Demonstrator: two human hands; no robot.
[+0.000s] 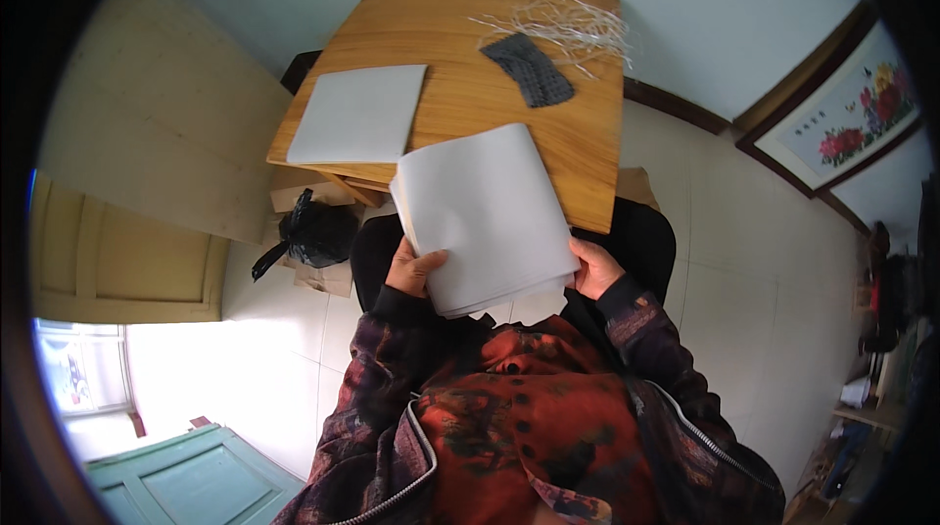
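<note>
Between my two hands is a stack of white paper sheets (490, 212), held by its sides over the near edge of the wooden table (455, 25). My left hand (413, 268) grips the lower left edge, thumb on top and fingers hidden underneath. At the lower right edge, my right hand (595, 268) closes on the same stack. The sheets are slightly uneven along the left and bottom edges. Lying flat on the table to the left is another white stack or sheet of paper (357, 114), apart from the one I hold.
A dark grey knitted-looking cloth (529, 70) lies on the table, beside a tangle of thin white strips (573, 25) at the far right. Left of the table, a tied black plastic bag (318, 231) sits on cardboard on the floor. A framed flower picture (837, 119) leans along the right wall.
</note>
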